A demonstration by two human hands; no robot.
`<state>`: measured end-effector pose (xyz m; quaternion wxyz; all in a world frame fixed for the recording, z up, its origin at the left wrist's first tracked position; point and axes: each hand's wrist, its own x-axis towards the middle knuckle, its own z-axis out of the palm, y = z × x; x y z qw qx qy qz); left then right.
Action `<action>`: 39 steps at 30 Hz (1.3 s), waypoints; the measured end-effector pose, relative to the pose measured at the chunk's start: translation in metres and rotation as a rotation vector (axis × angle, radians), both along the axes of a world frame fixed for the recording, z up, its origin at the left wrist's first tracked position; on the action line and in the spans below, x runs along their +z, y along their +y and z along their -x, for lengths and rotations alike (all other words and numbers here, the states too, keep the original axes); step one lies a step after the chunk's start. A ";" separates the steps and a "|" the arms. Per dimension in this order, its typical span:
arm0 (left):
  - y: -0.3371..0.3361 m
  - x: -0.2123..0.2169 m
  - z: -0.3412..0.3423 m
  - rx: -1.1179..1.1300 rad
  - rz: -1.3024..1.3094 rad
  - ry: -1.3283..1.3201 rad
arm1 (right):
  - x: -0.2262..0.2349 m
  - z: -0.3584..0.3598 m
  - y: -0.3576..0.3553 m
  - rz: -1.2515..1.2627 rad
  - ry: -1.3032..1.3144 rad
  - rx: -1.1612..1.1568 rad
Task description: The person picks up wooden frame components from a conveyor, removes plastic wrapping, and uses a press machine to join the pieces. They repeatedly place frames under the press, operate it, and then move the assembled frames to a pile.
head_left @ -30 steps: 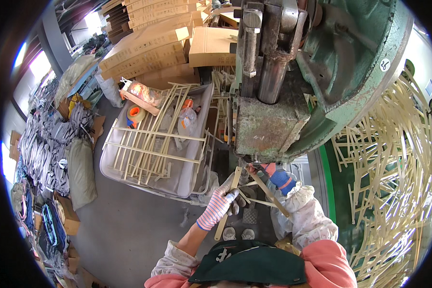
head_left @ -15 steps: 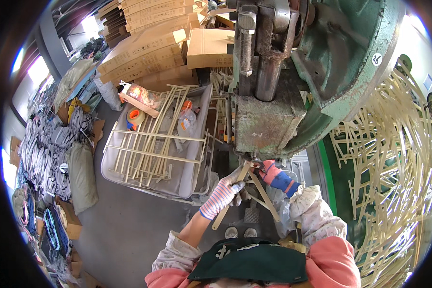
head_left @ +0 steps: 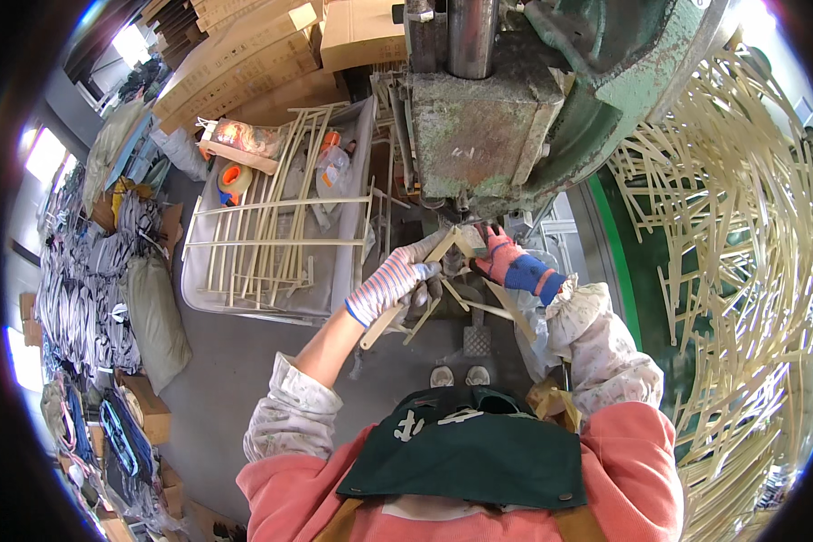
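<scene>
Under the head of a green press [head_left: 479, 135], two flat cream strips meet at their upper ends in an upside-down V. My left hand [head_left: 393, 285], in a striped glove, is closed around the left strip [head_left: 384, 327], which slants down toward me. On the other side, my right hand [head_left: 515, 264], in a red and blue glove, has its fingers at the upper part of the right strip [head_left: 512, 310]; its fingertips are partly hidden. Shorter cream pieces [head_left: 422, 322] show below and between the hands. The tooling under the press head is mostly hidden.
At left stands a white bin [head_left: 339, 280] with cream strips, a tape roll [head_left: 235, 179] and a plastic bag [head_left: 332, 172]. Cardboard boxes [head_left: 244, 68] rise behind it. A large heap of cream strips [head_left: 741, 226] fills the right. A foot pedal [head_left: 476, 341] lies below my hands.
The whole view has shifted, so the press and bin sit higher in the picture. The left strip has swung outward with my left hand, widening the V. More of the shorter cream pieces now show.
</scene>
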<state>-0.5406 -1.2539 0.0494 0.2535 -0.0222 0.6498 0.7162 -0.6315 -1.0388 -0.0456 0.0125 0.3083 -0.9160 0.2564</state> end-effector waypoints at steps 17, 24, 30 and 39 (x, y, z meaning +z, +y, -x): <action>-0.034 -0.015 -0.036 0.115 0.089 -0.102 | 0.054 -0.048 0.041 0.360 -1.010 -0.217; -0.039 0.001 -0.031 0.059 0.102 -0.112 | 0.060 -0.040 0.045 0.356 -1.099 -0.140; -0.041 0.001 -0.028 0.045 0.095 -0.168 | 0.060 -0.042 0.044 0.383 -1.073 -0.147; -0.040 0.007 -0.028 0.022 0.137 -0.078 | 0.084 -0.037 0.042 0.376 -1.144 -0.046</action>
